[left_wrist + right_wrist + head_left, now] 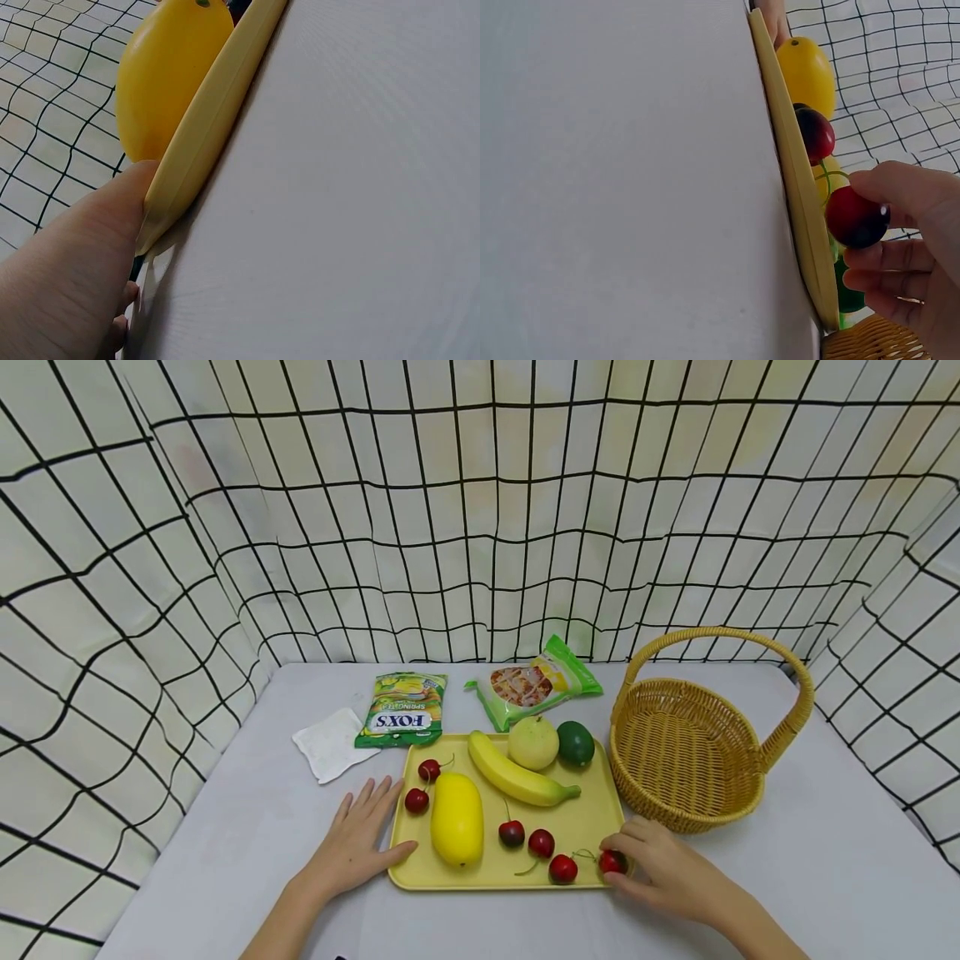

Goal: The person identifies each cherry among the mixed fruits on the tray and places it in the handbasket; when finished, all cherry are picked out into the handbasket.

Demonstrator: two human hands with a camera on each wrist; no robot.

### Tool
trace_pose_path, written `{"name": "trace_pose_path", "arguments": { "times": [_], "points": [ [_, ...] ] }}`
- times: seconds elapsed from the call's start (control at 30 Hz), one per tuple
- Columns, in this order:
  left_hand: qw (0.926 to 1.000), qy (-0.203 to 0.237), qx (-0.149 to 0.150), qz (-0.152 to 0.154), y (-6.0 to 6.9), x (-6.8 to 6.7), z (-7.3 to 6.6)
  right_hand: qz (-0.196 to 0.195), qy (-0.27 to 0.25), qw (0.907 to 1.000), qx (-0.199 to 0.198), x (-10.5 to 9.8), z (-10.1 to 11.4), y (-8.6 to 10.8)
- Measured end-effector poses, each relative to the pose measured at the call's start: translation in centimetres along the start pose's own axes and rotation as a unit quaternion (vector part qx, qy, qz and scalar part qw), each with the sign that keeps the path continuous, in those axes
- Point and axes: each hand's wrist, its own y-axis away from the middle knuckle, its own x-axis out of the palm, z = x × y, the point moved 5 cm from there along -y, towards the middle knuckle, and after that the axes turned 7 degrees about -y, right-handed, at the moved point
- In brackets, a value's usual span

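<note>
My right hand pinches a dark red cherry between thumb and fingers, at the near right corner of a yellow tray. A green stem links this cherry to another cherry lying just left of it. At the tray's left side, my left hand lies with straight, spread fingers, its thumb reaching over the rim. The nearest fruit to that thumb is a plump yellow fruit. More cherries, a banana, a pale round fruit and a dark green fruit also lie on the tray.
A wicker basket with a tall handle stands right of the tray. Behind the tray lie a green FOX'S bag and a green snack packet. A white packet is at the left. Black-gridded cloth surrounds the table.
</note>
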Motion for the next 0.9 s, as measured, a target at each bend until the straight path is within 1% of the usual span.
{"name": "trace_pose_path", "arguments": {
  "times": [0.23,0.37,0.5,0.7,0.9],
  "points": [
    [1.0000,0.001,0.000,-0.002,0.0,0.1,0.1,-0.017,0.008,0.9997,-0.012,-0.6,0.3,-0.3],
    [1.0000,0.000,0.000,0.001,-0.1,0.2,0.1,-0.025,0.005,0.9994,-0.024,-0.9,0.6,-0.5],
    [1.0000,0.002,-0.001,0.004,-0.1,0.1,0.1,-0.036,0.013,0.9985,-0.038,-1.3,0.8,-0.8],
    [1.0000,0.003,0.001,0.003,0.0,0.0,0.0,-0.045,0.019,0.9979,-0.042,-2.0,0.9,-1.2],
    [1.0000,0.000,0.002,0.002,-0.1,0.0,0.0,-0.077,0.015,0.9942,-0.074,-2.8,0.9,-1.5]
  ]
}}
